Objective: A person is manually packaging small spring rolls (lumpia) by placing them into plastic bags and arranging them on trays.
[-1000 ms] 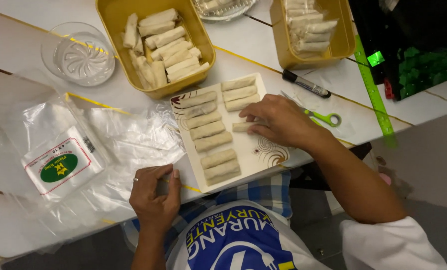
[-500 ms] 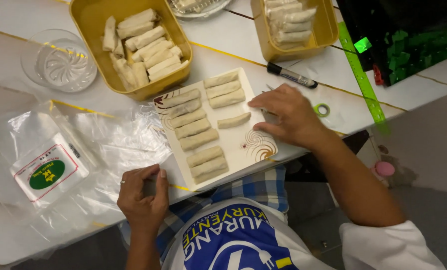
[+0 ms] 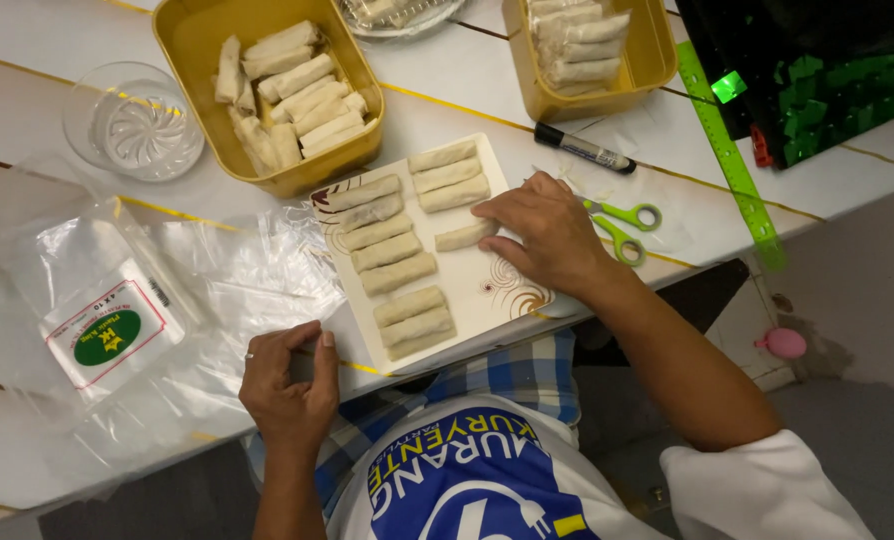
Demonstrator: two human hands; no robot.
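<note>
So the right hand (image 3: 547,240) is lying palm-down on the right side of a white rectangular plate (image 3: 467,290) with brown swirl patterns, fingers loosely curved, fingertips touching a single spring roll (image 3: 464,236) that lies on its own near the plate's middle. It's not wrapped around it, just resting against its end. The rest of the plate has rolls lined up in neat rows: three at the top, five down the left, three more near the front edge.

The left hand (image 3: 289,385) is at the near edge of the desk (image 3: 27,460), fingers pinched together on a bit of clear plastic bag (image 3: 237,300) that's spread out crumpled in front of it.

Left of that there's a flat pack of plastic bags (image 3: 112,332), square, white label with a red border and a green oval in the middle.

Further back: a yellow tub (image 3: 267,80) full of loose rolls, a second yellow tub (image 3: 587,60) with rolls already bagged, and an empty glass bowl (image 3: 137,120). Right of the plate there's a black marker (image 3: 584,149), green-handled scissors (image 3: 622,228) and a green ruler (image 3: 732,160).
</note>
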